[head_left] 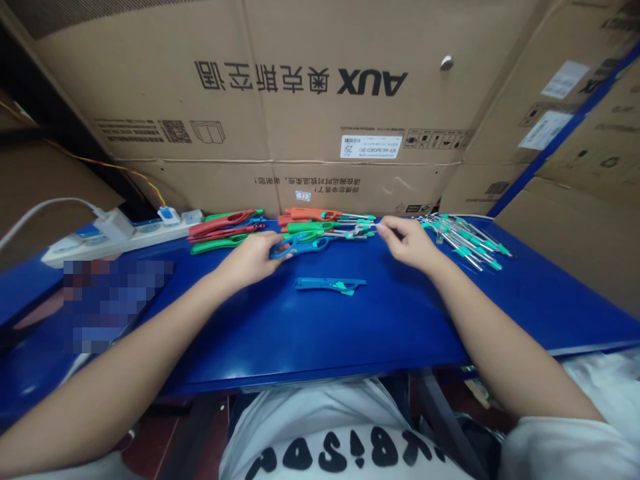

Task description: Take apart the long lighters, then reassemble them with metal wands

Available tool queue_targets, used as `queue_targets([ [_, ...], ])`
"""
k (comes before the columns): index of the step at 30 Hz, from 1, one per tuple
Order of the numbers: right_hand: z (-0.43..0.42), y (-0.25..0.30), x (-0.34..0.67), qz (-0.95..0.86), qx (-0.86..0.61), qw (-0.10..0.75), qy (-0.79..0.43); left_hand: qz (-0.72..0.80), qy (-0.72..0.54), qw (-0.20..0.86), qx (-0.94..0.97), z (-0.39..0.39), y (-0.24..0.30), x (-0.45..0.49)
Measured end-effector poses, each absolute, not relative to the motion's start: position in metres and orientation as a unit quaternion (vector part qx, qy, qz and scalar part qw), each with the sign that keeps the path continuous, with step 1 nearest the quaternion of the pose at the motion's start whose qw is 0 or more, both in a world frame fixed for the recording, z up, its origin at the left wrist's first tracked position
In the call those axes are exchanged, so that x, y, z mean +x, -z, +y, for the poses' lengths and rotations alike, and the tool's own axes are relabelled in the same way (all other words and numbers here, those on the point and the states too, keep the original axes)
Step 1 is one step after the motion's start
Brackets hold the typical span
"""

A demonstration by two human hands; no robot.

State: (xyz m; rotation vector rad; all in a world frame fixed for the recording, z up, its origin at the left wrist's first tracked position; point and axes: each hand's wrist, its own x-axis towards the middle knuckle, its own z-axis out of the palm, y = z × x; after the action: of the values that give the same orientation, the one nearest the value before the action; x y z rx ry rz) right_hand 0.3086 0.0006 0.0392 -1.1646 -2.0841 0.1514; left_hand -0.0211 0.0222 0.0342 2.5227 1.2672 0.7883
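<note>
My left hand (pixel 255 258) is closed around a blue lighter handle (pixel 306 246) with a finger loop, held above the table near the back. My right hand (pixel 407 241) pinches the end of a thin metal rod (pixel 370 227), to the right of that handle. Whether rod and handle are joined, I cannot tell. A blue handle half (pixel 327 285) with a teal piece lies on the table in front of my hands. Behind them rests a pile of orange and green lighters (pixel 311 215) with metal rods pointing right.
Red and green handle shells (pixel 225 228) are stacked left of my left hand. Several metal rods with teal parts (pixel 470 241) lie at the right. A white power strip (pixel 145 233) with plugs sits at the back left. Cardboard (pixel 280 147) walls the blue table (pixel 280 340).
</note>
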Motion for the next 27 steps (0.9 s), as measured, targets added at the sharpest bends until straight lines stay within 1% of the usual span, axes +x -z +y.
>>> queue_targets([
  [2, 0.002, -0.041, 0.309, -0.786, -0.447, 0.413, -0.106, 0.46, -0.326, 0.155, 0.811, 0.021, -0.034, -0.018],
  [3, 0.001, -0.041, 0.306, -0.783, -0.436, 0.424, -0.132, 0.464, -0.354, 0.206, 0.786, 0.018, -0.034, -0.013],
  [5, -0.004, -0.039, 0.292, -0.79, -0.408, 0.421, -0.181, 0.447, -0.382, 0.349, 0.729, 0.005, -0.033, 0.002],
  [7, -0.012, -0.034, 0.273, -0.805, -0.389, 0.39, -0.22, 0.43, -0.381, 0.488, 0.657, -0.01, -0.03, 0.018],
  [8, -0.017, -0.032, 0.264, -0.814, -0.386, 0.365, -0.235, 0.419, -0.38, 0.538, 0.625, -0.016, -0.027, 0.025],
  [10, -0.025, -0.026, 0.25, -0.832, -0.389, 0.306, -0.249, 0.395, -0.371, 0.602, 0.587, -0.026, -0.02, 0.035],
  [12, -0.029, -0.022, 0.243, -0.843, -0.402, 0.267, -0.24, 0.382, -0.36, 0.629, 0.573, -0.03, -0.015, 0.039],
  [14, -0.029, -0.02, 0.242, -0.846, -0.413, 0.255, -0.222, 0.385, -0.354, 0.628, 0.577, -0.03, -0.012, 0.04],
  [16, -0.027, -0.02, 0.245, -0.849, -0.408, 0.255, -0.217, 0.389, -0.35, 0.589, 0.615, -0.028, -0.012, 0.037],
  [18, -0.025, -0.021, 0.25, -0.857, -0.391, 0.252, -0.22, 0.388, -0.346, 0.506, 0.688, -0.026, -0.015, 0.033],
  [21, -0.022, -0.025, 0.258, -0.864, -0.38, 0.256, -0.209, 0.393, -0.338, 0.339, 0.785, -0.024, -0.016, 0.026],
  [23, -0.02, -0.027, 0.263, -0.863, -0.386, 0.254, -0.204, 0.397, -0.313, 0.274, 0.818, -0.023, -0.015, 0.023],
  [27, -0.017, -0.029, 0.272, -0.86, -0.396, 0.233, -0.221, 0.379, -0.245, 0.26, 0.854, -0.019, -0.01, 0.02],
])
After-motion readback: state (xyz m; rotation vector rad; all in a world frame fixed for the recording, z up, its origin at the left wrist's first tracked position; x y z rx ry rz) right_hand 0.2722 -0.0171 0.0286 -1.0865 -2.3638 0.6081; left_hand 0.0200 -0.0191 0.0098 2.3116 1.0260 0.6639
